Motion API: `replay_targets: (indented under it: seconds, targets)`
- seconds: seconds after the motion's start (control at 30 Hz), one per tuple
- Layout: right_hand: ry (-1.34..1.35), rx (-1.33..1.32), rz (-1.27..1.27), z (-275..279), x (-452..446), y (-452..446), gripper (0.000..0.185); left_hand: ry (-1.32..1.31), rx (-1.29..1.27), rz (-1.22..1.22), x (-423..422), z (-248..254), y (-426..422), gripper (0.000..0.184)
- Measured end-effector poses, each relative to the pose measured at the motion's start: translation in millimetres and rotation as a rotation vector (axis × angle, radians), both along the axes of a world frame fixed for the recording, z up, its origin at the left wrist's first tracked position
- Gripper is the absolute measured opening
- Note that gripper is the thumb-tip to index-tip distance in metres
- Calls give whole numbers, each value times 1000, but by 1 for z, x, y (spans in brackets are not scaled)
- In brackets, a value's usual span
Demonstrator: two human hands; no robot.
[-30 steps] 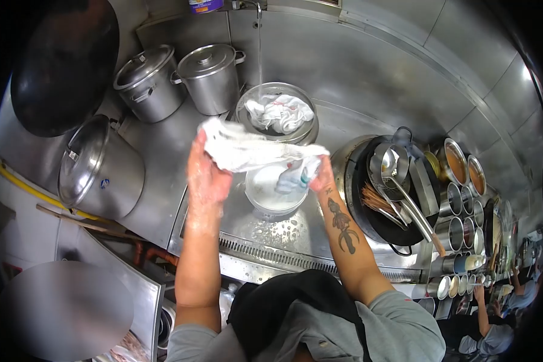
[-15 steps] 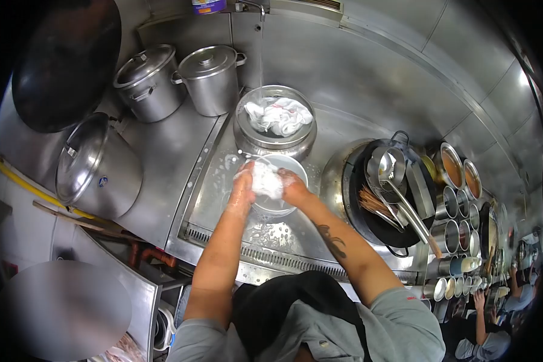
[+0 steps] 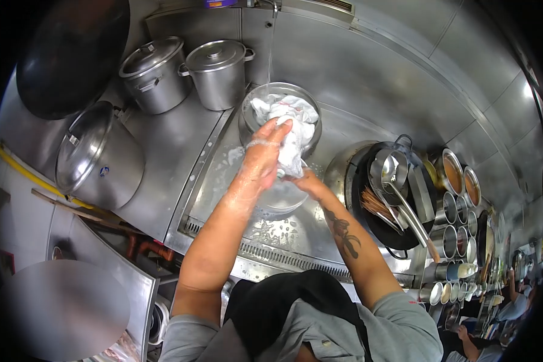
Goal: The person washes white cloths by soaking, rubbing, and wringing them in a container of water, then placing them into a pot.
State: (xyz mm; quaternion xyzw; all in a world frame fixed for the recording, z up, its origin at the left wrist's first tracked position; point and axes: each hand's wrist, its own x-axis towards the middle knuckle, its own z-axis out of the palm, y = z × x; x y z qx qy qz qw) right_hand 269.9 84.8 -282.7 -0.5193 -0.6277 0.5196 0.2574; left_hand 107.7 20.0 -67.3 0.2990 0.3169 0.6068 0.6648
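Observation:
A wet white cloth (image 3: 291, 148) is bunched between my hands, above a white basin (image 3: 277, 200). My left hand (image 3: 264, 151) has its fingers wrapped round the cloth's upper left side, with suds on the wrist. At the cloth's lower end my right hand (image 3: 303, 180) grips it, its fingers partly hidden. Just behind, more white cloth (image 3: 301, 107) lies in a round metal pot (image 3: 245, 120), and a thin stream of water (image 3: 270, 57) falls from the faucet (image 3: 275, 7) into that pot.
Lidded steel pots (image 3: 214, 75) stand at the back left, a larger one (image 3: 105, 163) at the left. On the right, a black wok (image 3: 398, 241) holds ladles (image 3: 407, 211) and a bamboo brush (image 3: 374, 200). Small metal containers (image 3: 446, 241) line the far right, where another person's arm (image 3: 466, 342) shows.
The cloth was stretched between my hands, then bunched low over the basin. Now it is lifted toward the metal pot, with my left hand higher and further forward. The view has shifted slightly.

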Motion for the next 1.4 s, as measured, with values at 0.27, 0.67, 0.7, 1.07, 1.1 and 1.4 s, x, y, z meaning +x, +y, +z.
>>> replay_targets:
  seconds: [0.27,0.67,0.7,1.07,1.1,1.4]
  targets:
    - [-269,245,168,86,4,10,42,1367,38,-46,-45,-160,24,58]
    - [-630,544,358,-11,-35,-4,31,1052,69,183,-62,-199,15,49]
    - [-687,543,420,-21,-33,-9,31,1058,90,186,-62,-202,16,48]
    - [-175,663,155,197,-22,-8,26,1097,61,168,-70,-196,13,46]
    - [-139,691,125,202,-22,-8,23,1082,68,179,-69,-202,14,46]
    - [-905,460,476,-14,-49,-13,27,985,162,266,-59,-172,7,40]
